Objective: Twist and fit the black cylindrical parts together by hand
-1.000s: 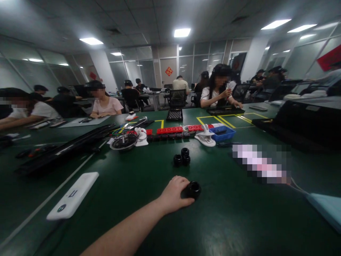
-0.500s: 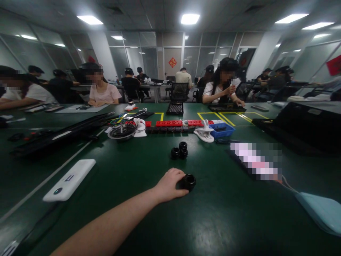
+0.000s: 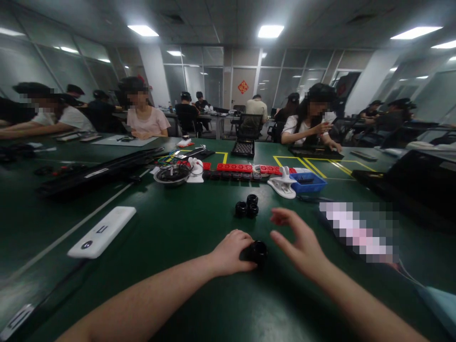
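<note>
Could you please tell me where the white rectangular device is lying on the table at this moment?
The white device lies flat on the green table, far left of the left hand, beside a pale line.

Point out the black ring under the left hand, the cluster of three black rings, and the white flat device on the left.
black ring (image 3: 258, 249), head view, on its open top rim.
cluster of black rings (image 3: 247, 207), head view, where the three meet.
white flat device (image 3: 102, 231), head view, on its flat top face.

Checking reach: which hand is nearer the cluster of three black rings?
Right. The right hand has fingertips just right of the cluster of three black rings; the left hand grips another black ring nearer the person.
</note>
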The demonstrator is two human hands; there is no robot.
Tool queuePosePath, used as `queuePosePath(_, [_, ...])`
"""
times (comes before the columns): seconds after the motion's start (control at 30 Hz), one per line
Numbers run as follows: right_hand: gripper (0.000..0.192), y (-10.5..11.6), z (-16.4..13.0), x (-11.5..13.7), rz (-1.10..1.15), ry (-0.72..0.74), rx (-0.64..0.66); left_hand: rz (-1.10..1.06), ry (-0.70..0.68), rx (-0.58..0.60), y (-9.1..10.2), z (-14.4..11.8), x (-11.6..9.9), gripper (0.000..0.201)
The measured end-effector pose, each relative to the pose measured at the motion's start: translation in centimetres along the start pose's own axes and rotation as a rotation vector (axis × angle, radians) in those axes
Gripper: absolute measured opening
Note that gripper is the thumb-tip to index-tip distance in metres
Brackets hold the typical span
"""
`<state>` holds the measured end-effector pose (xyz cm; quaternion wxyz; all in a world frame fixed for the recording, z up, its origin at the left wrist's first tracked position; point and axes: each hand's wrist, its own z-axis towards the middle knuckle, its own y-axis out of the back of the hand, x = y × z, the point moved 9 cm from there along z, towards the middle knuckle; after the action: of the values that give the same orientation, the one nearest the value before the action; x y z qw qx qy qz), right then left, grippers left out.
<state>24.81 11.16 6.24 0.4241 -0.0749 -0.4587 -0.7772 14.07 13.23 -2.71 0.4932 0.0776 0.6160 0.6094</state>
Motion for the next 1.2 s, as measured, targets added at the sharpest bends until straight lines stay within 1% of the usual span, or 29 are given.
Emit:
queuePosePath(0.1, [0.045, -3.3, -1.2, -1.0, -0.031, -0.007, 0.068, 0.015, -0.021, -0.019, 0.0, 0.0, -0.1, 0.042])
queuePosePath(0.17, [0.047, -5.2, -2.2, -1.8, -0.068, -0.032, 0.105, 0.022, -0.028, -0.017, -0.2, 0.0, -0.1, 0.040])
queuePosePath(0.23, [0.038, -6.9, -2.9, -2.0, -0.042, -0.021, 0.194, 0.030, -0.031, -0.009, -0.2, 0.1, -0.1, 0.038])
queuePosePath(0.3, [0.035, -7.6, -3.3, -1.7, 0.009, 0.002, 0.244, 0.035, -0.028, -0.006, -0.2, 0.1, 0.0, 0.039])
queuePosePath(0.43, [0.047, -7.4, -3.6, -1.2, 0.038, 0.041, 0.265, 0.042, -0.025, -0.001, -0.4, 0.1, 0.2, 0.043])
queuePosePath(0.5, [0.052, -7.0, -3.6, -1.4, -0.003, 0.049, 0.219, 0.045, -0.024, -0.005, -0.5, 0.1, 0.4, 0.046])
queuePosePath(0.6, [0.056, -6.4, -3.6, -2.1, -0.078, 0.030, 0.112, 0.045, -0.012, -0.008, -0.6, 0.1, 0.6, 0.047])
queuePosePath(0.67, [0.055, -6.5, -3.6, -2.6, -0.094, 0.007, 0.090, 0.054, -0.010, -0.007, -0.6, 0.0, 0.6, 0.045])
queuePosePath(0.77, [0.046, -6.8, -3.6, -2.9, -0.064, -0.019, 0.093, 0.084, -0.022, -0.017, -0.5, 0.0, 0.2, 0.041])
queuePosePath(0.87, [0.041, -6.6, -3.7, -2.4, -0.037, 0.011, 0.078, 0.099, -0.021, -0.022, -0.4, 0.0, 0.1, 0.042])
queuePosePath(0.93, [0.043, -6.6, -3.9, -2.0, -0.041, 0.037, 0.093, 0.102, -0.013, -0.019, -0.4, 0.0, 0.2, 0.044])
queuePosePath(1.03, [0.054, -6.7, -3.9, -1.7, -0.091, 0.060, 0.125, 0.121, -0.014, -0.024, -0.5, -0.1, 0.2, 0.044])
queuePosePath(1.1, [0.058, -6.4, -3.7, -1.9, -0.135, 0.045, 0.104, 0.147, -0.034, -0.028, -0.5, -0.1, 0.1, 0.041])
queuePosePath(1.2, [0.050, -6.2, -3.5, -2.9, -0.157, -0.031, 0.071, 0.186, -0.066, -0.029, -0.6, -0.1, -0.1, 0.042])
